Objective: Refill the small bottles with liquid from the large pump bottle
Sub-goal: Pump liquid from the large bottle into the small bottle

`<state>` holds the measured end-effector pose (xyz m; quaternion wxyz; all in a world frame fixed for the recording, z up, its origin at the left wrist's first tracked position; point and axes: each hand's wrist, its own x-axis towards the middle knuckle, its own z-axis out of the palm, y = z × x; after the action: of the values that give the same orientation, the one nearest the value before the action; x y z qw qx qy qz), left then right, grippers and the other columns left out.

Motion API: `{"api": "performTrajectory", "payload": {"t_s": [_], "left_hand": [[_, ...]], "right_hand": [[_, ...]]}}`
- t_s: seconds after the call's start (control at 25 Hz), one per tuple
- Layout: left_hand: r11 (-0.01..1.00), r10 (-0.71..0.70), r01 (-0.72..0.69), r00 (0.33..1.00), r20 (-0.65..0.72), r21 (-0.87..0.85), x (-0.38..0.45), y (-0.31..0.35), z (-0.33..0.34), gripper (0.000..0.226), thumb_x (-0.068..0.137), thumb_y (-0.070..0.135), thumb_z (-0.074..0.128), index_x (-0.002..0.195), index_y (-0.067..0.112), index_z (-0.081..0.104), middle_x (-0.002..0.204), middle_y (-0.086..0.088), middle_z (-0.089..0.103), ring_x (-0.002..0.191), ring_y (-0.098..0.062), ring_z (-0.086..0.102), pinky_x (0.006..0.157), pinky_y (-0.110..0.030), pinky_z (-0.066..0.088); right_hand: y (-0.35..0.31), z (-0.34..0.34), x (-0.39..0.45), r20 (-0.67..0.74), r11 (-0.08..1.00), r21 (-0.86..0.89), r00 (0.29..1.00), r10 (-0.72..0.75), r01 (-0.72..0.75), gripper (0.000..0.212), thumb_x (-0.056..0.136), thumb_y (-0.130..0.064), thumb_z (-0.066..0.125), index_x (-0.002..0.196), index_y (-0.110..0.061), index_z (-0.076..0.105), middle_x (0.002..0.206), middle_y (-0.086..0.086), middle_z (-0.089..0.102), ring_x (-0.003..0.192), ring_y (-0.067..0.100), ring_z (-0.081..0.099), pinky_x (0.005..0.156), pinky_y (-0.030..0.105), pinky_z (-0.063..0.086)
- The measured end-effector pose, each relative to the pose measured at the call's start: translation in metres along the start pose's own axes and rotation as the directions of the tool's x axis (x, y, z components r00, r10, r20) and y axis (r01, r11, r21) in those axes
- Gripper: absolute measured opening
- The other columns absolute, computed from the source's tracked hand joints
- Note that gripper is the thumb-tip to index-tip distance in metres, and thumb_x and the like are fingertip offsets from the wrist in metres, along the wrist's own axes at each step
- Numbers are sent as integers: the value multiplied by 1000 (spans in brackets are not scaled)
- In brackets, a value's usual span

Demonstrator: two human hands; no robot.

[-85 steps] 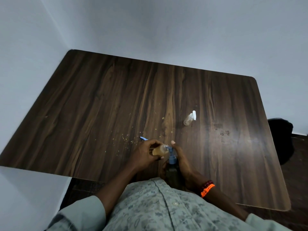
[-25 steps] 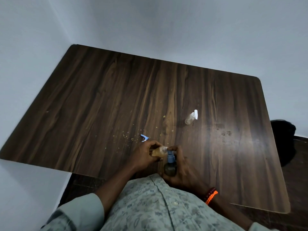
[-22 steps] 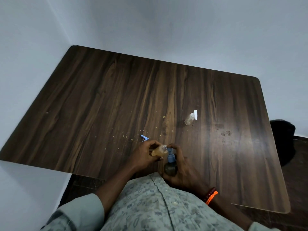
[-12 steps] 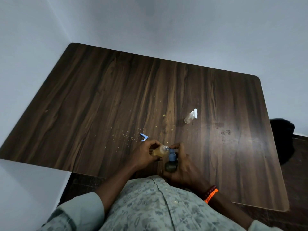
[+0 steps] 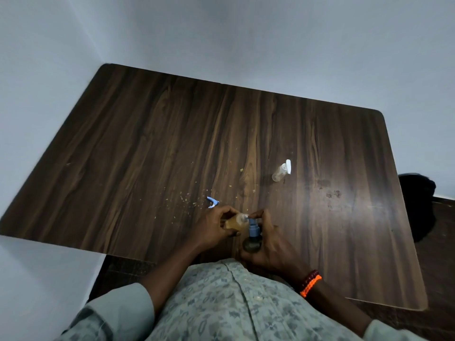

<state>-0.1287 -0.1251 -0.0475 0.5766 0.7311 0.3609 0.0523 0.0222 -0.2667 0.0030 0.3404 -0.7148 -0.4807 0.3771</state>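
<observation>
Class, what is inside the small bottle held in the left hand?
The small bottle in the left hand holds amber liquid. The grip covers part of it, so its fill level cannot be seen.

Both hands meet close before the body: left hand curled in a grip, right hand likewise, forefinger raised.

Small bottle with amber liquid, uncapped, tipped sideways, mouth at 3 o'clock against the blue pump nozzle. Large pump bottle, dark with blue pump head, upright at the near table edge. Second small bottle, clear, white cap on, at 1 o'clock, well apart. Loose blue cap at 10 o'clock.
</observation>
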Motion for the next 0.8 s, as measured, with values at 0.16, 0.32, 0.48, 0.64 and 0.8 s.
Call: {"api": "performTrajectory", "payload": {"t_s": [0.16, 0.32, 0.48, 0.64, 0.8], "left_hand": [[1000, -9, 9, 1000, -30, -15, 2, 1, -4, 43, 80, 13, 91, 119, 18, 73, 117, 5, 79, 112, -14, 74, 101, -50, 62], [1000, -16, 15, 1000, -25, -21, 1, -3, -4, 41, 81, 13, 90, 119, 17, 73, 117, 3, 78, 112, -15, 74, 101, -50, 62], [1000, 5, -5, 1000, -4, -28, 1, -3, 1, 39, 81, 11, 90, 116, 18, 75, 115, 5, 78, 111, -14, 75, 99, -49, 63], [999, -15, 13, 999, -40, -53, 3, -5, -3, 42, 79, 11, 91, 116, 19, 74, 117, 4, 79, 113, -17, 75, 102, -52, 61], [998, -11, 8, 999, -47, -59, 6, -9, -3, 44, 77, 12, 92, 115, 23, 74, 115, 7, 79, 112, -13, 76, 102, -51, 61]], "right_hand": [[-1, 2, -1, 66, 999, -38, 998, -5, 8, 83, 81, -28, 83, 145, -30, 31, 103, -6, 72, 88, 11, 74, 76, 25, 62], [-1, 4, -4, 56, 1000, -24, 998, -14, 15, 79, 82, -24, 85, 144, -23, 36, 108, -8, 71, 92, 12, 74, 80, 29, 63], [-2, -1, -1, -3, 1000, -7, 1000, 11, -11, 61, 76, -34, 80, 122, -22, 42, 95, -1, 71, 82, 13, 73, 68, 41, 62], [1, 2, -1, 98, 998, -56, 995, -5, 10, 98, 82, -30, 84, 154, -28, 18, 127, -15, 61, 114, 1, 66, 100, 23, 57], [8, 1, -1, 109, 993, -99, 991, 79, -69, 76, 79, -32, 88, 142, -32, 46, 131, -18, 62, 119, -7, 60, 103, 16, 51]]}}
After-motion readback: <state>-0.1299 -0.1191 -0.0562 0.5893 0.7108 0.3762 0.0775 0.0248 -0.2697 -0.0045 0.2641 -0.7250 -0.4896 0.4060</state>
